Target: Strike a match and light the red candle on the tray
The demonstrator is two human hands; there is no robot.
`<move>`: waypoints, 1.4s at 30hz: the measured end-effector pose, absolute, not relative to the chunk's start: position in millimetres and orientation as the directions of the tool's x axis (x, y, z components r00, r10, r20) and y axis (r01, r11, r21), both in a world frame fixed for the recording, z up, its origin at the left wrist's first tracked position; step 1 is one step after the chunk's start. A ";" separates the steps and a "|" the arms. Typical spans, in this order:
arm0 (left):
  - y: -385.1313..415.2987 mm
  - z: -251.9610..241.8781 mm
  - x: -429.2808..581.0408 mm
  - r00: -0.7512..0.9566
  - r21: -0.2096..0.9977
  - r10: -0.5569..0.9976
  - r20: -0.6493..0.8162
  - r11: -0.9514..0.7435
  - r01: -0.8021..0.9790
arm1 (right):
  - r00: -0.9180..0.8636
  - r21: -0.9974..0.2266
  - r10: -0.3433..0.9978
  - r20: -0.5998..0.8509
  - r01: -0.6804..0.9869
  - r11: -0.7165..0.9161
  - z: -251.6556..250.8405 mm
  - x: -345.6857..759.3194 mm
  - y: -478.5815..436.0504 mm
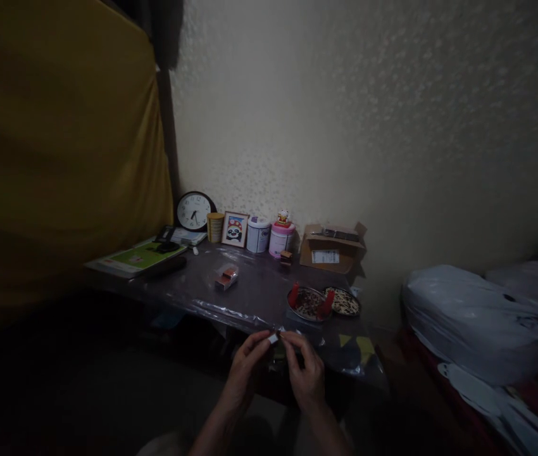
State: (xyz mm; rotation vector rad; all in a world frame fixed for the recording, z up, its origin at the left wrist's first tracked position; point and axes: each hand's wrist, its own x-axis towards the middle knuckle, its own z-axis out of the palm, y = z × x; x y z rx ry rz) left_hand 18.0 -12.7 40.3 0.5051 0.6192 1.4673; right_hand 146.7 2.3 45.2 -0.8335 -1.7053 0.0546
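Though the gloom blurs it, we see a white piece (273,339) nearer us than the dish (310,320), pinched in the left hand (245,367); the right hand's (307,375) fingertips close narrowly beside it, on what we cannot tell. The dish holds brown bits (307,301) and red things (294,295), partly hiding a bowl (359,310) of speckled bits (342,300), and behind it stands a shadowed box (309,255).

The left forearm (216,418) and right forearm (325,425) are bare, reaching up from the bottom edge and slanting inward. The left hand (244,369) is bent, its thumb and forefinger closed in a pinch. The right hand (309,375) faces it with fingers curved, a gap behind the thumb. Their fingertips nearly meet.
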 end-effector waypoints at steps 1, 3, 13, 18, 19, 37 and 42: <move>-13.0 41.4 18.1 0.001 0.655 0.997 -0.081 0.054 -0.754 | -0.071 -0.443 0.542 0.837 0.494 0.748 45.6 146.9 2.4; -13.5 43.1 18.5 0.009 0.643 0.996 -0.084 0.061 -0.763 | -0.072 -0.431 0.529 0.846 0.493 0.756 46.9 147.3 2.0; -11.0 38.2 18.6 -0.030 0.645 0.998 -0.046 0.007 -0.764 | -0.093 -0.328 0.456 0.885 0.571 0.753 57.4 151.3 4.8; -11.1 39.6 18.7 -0.054 0.658 0.997 -0.057 -0.003 -0.753 | -0.031 -0.315 0.396 0.918 0.552 0.772 69.4 152.0 -6.1; -11.9 41.1 18.9 -0.063 0.659 0.997 -0.052 -0.014 -0.752 | -0.064 -0.294 0.389 0.919 0.546 0.784 68.5 151.5 -6.3; -20.0 57.4 1.7 -0.195 0.761 0.981 -0.009 -0.119 -0.637 | 0.302 -0.680 0.620 0.724 0.460 0.571 39.2 183.4 41.9; -20.7 58.1 -5.0 -0.213 0.777 0.977 0.023 -0.151 -0.611 | 0.313 -0.673 0.604 0.733 0.465 0.576 39.6 189.9 46.2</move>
